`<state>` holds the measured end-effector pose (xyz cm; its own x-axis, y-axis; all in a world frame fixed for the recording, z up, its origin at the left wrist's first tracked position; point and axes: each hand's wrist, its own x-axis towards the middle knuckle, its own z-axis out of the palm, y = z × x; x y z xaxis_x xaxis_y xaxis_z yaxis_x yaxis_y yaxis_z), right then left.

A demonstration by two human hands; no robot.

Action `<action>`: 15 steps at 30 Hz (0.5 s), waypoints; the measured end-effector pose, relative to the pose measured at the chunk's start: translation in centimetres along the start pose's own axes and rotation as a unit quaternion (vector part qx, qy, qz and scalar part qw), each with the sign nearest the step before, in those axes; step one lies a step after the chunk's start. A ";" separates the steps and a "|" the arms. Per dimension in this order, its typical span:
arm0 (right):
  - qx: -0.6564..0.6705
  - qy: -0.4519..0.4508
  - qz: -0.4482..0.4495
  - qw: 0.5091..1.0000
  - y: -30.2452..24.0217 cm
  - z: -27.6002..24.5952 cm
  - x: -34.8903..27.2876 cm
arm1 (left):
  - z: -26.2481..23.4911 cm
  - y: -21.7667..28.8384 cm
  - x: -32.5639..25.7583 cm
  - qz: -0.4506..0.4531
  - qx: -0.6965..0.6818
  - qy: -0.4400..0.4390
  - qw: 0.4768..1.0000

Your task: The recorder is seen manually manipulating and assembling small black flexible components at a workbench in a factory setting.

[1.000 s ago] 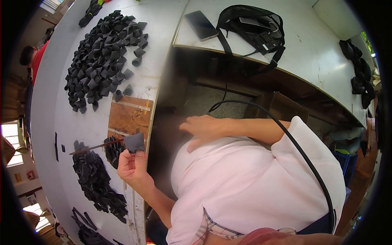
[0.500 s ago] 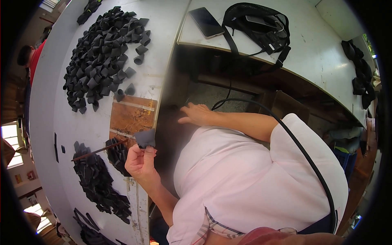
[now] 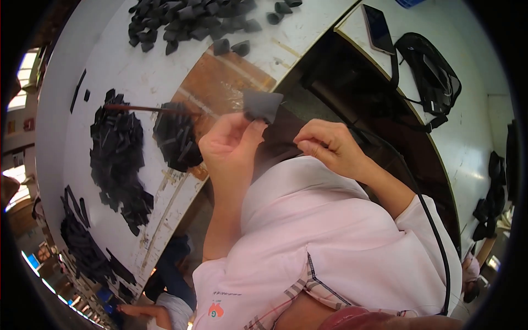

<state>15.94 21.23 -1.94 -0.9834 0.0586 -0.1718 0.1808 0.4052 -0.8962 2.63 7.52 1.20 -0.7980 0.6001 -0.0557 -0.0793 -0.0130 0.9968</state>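
In my left hand [image 3: 231, 140], thumb and fingers pinch a dark grey folded piece of material [image 3: 263, 103], its wide end pointing up and away from me. My right hand [image 3: 333, 144] is just to the right of it, apart from the piece. Its thumb and forefinger are pressed together; whatever they hold, if anything, is too small to make out. Beyond the left hand, a worn brown board [image 3: 212, 74] lies on the table. A thin reddish-brown stick [image 3: 143, 108] reaches from the board over a clump of black strips [image 3: 173, 137].
Many similar folded pieces [image 3: 187, 19] lie heaped on the white table [image 3: 110, 60] at the far side. Flat black pieces [image 3: 116, 154] and longer strips [image 3: 82, 242] are piled at left. A phone [image 3: 378, 28] and black mesh bag [image 3: 432, 77] rest on the right-hand table. A black cable [image 3: 426, 214] crosses my right arm.
My right hand has come in close to my left, its fingers now pinched together. The folded piece stays in my left hand. My view has turned, shifting the tables across the picture.
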 end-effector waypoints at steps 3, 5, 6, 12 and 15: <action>-0.009 0.246 -0.167 0.955 -3.6 0.1 1.8 | -0.2 0.3 -0.6 -0.004 -0.021 0.013 1.000; 0.005 0.304 -0.188 0.934 -4.7 0.3 3.0 | -0.4 0.4 -0.8 -0.004 -0.029 -0.012 0.999; 0.006 0.298 -0.191 0.935 -5.0 0.3 3.3 | -0.5 0.4 -1.0 -0.003 -0.030 -0.006 1.000; -0.041 0.322 -0.240 0.915 -6.1 0.7 4.5 | -1.1 0.2 -1.7 0.027 0.015 0.017 0.999; -0.080 0.319 -0.263 0.907 -6.7 0.5 4.9 | -1.2 -0.2 -1.8 0.058 0.024 0.025 0.998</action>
<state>9.93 18.33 2.97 -0.7522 0.3137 0.5795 -0.2715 0.6538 -0.7063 3.33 5.46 1.00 -0.8288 0.5565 0.0589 0.0430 -0.0417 0.9982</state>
